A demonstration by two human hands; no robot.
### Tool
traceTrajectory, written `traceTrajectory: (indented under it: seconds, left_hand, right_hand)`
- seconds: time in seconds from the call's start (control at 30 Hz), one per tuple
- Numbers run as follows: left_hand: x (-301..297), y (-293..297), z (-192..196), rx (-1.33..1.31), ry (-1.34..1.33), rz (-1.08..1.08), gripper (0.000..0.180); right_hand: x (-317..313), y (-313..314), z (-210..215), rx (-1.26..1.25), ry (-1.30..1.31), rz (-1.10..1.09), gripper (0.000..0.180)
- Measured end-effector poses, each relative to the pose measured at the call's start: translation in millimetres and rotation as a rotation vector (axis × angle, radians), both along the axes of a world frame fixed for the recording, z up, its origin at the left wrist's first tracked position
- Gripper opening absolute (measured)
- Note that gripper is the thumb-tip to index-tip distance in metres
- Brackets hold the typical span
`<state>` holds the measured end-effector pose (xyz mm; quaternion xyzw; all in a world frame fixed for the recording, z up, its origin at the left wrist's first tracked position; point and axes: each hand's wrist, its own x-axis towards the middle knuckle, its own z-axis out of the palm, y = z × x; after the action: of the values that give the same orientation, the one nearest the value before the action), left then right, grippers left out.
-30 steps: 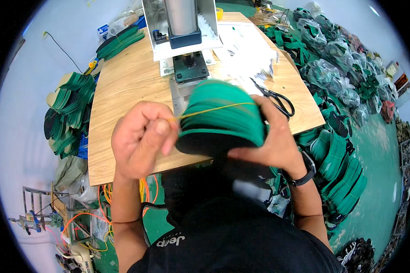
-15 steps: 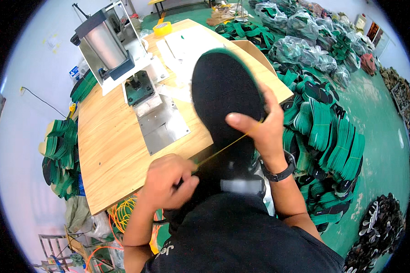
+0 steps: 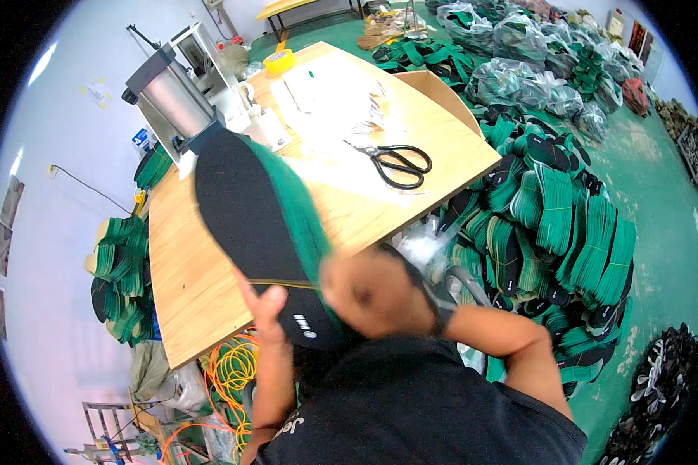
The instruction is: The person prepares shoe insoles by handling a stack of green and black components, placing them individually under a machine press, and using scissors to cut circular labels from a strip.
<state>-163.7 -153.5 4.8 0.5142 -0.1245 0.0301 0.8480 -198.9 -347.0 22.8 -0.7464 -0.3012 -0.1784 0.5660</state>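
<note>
A thick stack of insoles (image 3: 250,201), black on top with green edges, is tilted up in front of me over the table's near edge. Around its heel part runs a thin yellow rubber band (image 3: 284,284). My left hand (image 3: 268,311) grips the stack's left side near the heel, thumb over the black face below the band. Against the green edge on the other side is my right hand (image 3: 376,294), smeared by motion, so its fingers cannot be made out. Black-handled scissors (image 3: 401,165) lie on the table beyond my right hand.
The wooden table (image 3: 198,283) carries a press with a metal cylinder (image 3: 174,97) and a yellow tape roll (image 3: 279,61). Bundled insoles (image 3: 570,232) pile up at right, more (image 3: 122,256) at left. Orange and yellow hoses (image 3: 229,372) coil below. Plastic bags (image 3: 520,43) stand behind.
The stack has moved left and turned, exposing its green edge. My left hand has gone from pulling the band to gripping the stack; my right hand has shifted down and left. The scissors are uncovered.
</note>
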Motion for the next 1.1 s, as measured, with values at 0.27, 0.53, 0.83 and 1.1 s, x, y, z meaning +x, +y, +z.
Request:
traceTrajectory:
  seconds: [0.27,0.53,0.83,1.1]
  left_hand:
    - [0,-87,41,0.669,-0.718,-0.269,0.087]
    - [14,-142,54,0.807,-0.901,-0.683,0.047]
    - [4,100,47,0.964,-0.061,0.083,0.033]
    - [153,249,102,0.958,-0.208,0.648,0.027]
  right_hand:
    - [-55,-55,-11,0.823,0.481,-0.136,0.102]
    - [-111,-157,-15,0.916,-0.073,-0.684,0.073]
    - [-87,-339,12,-0.548,-0.973,-1.901,0.053]
    - [346,-285,296,-0.851,-0.965,-1.982,0.072]
